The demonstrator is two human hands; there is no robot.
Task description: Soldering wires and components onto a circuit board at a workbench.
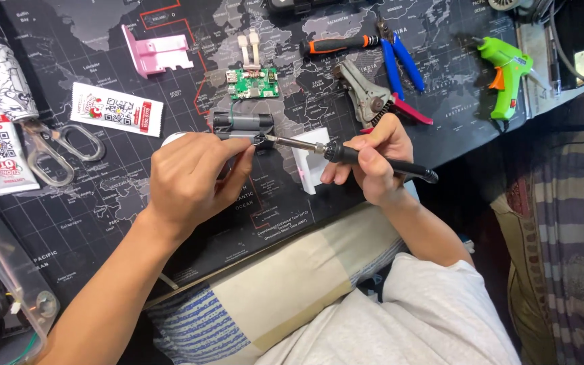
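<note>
Pliers (400, 64), wire stripper (366, 94) and circuit board (253, 82) lie beyond soldering iron (346, 154)

We've got one view only, head cam, worn by the person, looking steeply down and a bit fwd over our own lap onto the desk mat (103, 223), which has a dark world map print. Cam sits close: forearms enter from the bottom edge, left hand (187, 179) and right hand (373, 159) land approx mid-frame, so the work spot is centred. Far edge of the frame reaches the tools at the back, e.g. green glue gun (505, 74) top right. Right side looks past the desk edge to a striped cloth (569, 223). Bottom shows lap and a cushion (285, 284). No 2nd view, so no overlap to report.
</note>
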